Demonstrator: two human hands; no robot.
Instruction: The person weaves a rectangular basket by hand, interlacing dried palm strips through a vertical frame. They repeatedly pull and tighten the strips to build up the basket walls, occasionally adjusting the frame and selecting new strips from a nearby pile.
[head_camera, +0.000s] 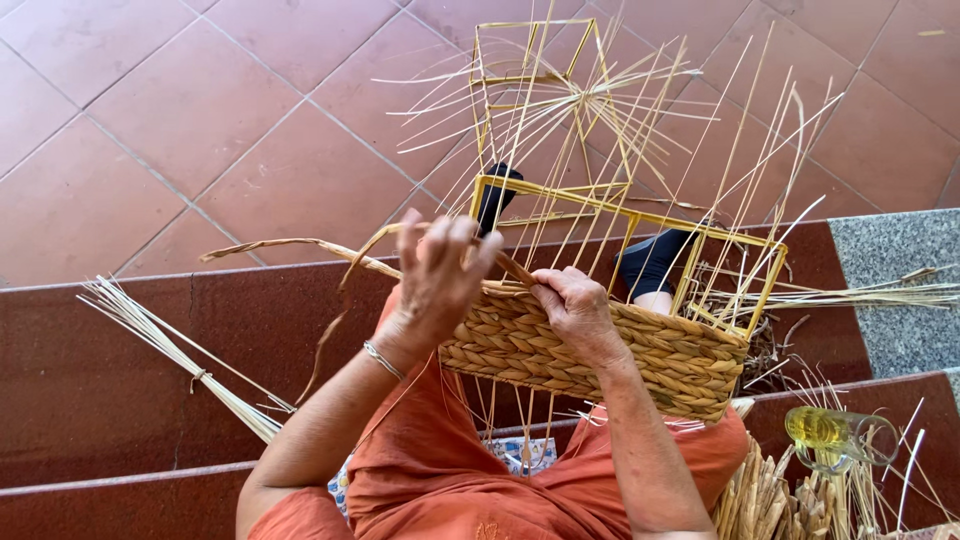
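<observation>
The left hand (437, 275) pinches a flat brown weaving strand (300, 246) trailing off to its left. Just right of it, the right hand (574, 308) presses closed fingers onto the half-woven basket (600, 350) rim, below both hands on the lap.

Lying across dark red stone steps (150, 350): tied straw bundle (180, 355) at left, loose reeds (880, 295) at right, glass jug (835, 435) lower right.
</observation>
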